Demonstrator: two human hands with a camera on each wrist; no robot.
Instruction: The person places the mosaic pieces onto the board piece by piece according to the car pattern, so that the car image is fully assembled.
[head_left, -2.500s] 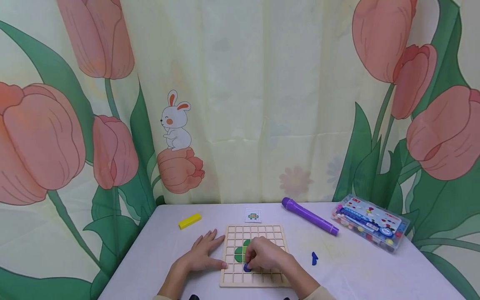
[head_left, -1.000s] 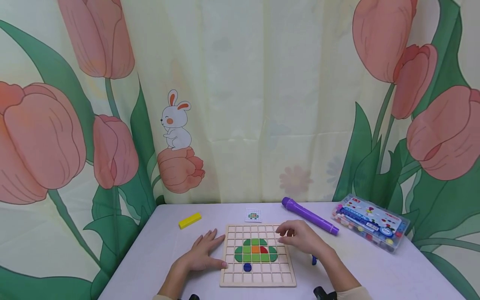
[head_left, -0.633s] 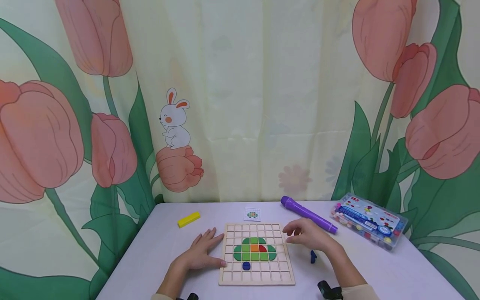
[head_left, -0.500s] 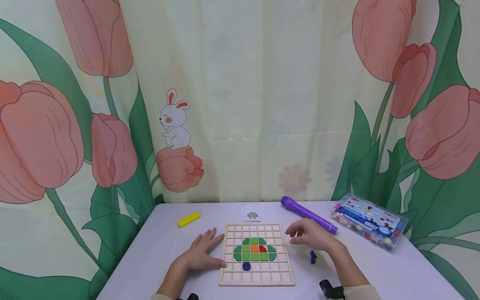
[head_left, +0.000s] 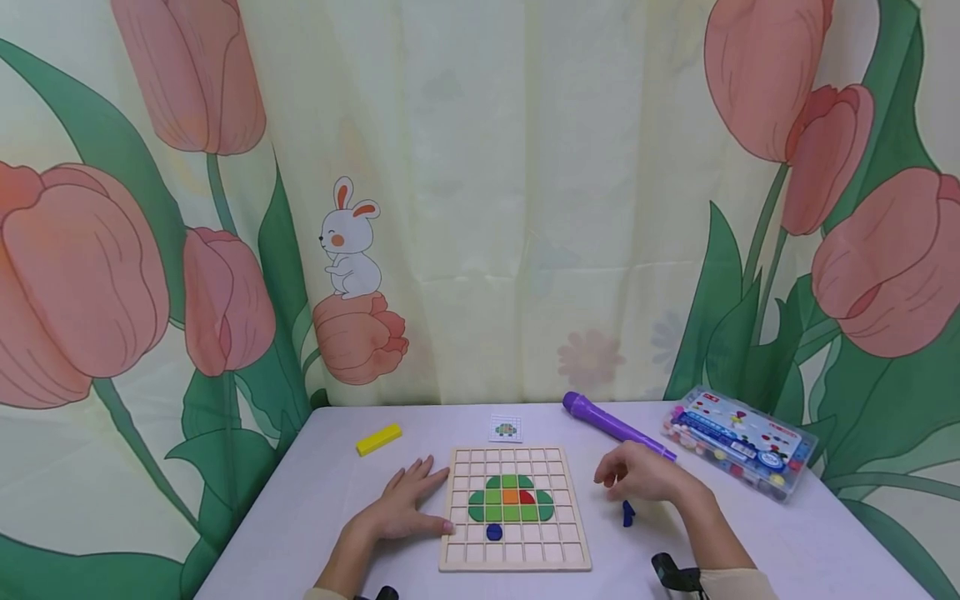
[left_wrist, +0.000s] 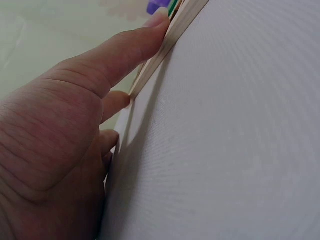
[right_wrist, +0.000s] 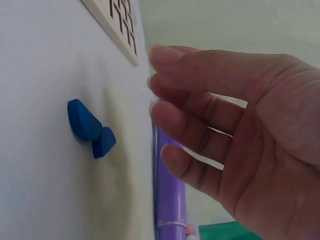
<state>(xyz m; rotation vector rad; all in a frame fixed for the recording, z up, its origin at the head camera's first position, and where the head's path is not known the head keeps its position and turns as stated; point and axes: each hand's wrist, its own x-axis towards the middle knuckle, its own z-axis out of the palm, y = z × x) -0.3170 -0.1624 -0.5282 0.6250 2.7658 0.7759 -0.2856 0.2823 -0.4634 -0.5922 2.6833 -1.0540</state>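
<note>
My left hand [head_left: 401, 508] lies flat at the left side of a wooden grid board [head_left: 517, 569], fingers spread and thumb [left_wrist: 145, 42] on its edge. Green, orange and red tiles [head_left: 510, 510] form a rounded pattern in the grid. Just below that pattern sits a round dark blue shape [head_left: 494, 532]. To the right of the board, my right hand [head_left: 641, 473] hovers above two small blue pieces [right_wrist: 84, 121] on the white cloth. Its fingers are loosely curved with nothing between them, and the blue pieces lie apart from the fingertips.
A small pattern card [head_left: 506, 428] lies behind the board. At the back left is a yellow block [head_left: 379, 439]. A purple microphone-shaped tube [head_left: 611, 423] lies behind my right hand, and a clear plastic case [head_left: 738, 446] of colourful pieces sits farther right.
My right hand has left the round blue shape on the board, moved right past the board's edge, and come over the loose blue pieces. The left hand has stayed in place.
</note>
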